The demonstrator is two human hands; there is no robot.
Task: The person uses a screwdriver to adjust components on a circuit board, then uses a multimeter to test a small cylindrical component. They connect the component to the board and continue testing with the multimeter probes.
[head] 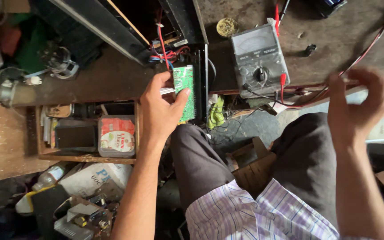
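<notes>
Bare forearms, purple-checked white shirt (245, 213), dark grey trousers (303, 160).

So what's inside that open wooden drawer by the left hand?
The wooden drawer holds a red-and-white lidded tub, a dark flat box and upright papers. Anything underneath them is covered.

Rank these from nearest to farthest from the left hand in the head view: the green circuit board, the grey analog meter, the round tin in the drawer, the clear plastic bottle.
1. Green circuit board: held in the left hand, at its fingertips.
2. Round tin: in the open wooden drawer, just left of the wrist.
3. Grey analog meter and clear plastic bottle: meter upper right on the bench, bottle lower left; too close to call.
</notes>
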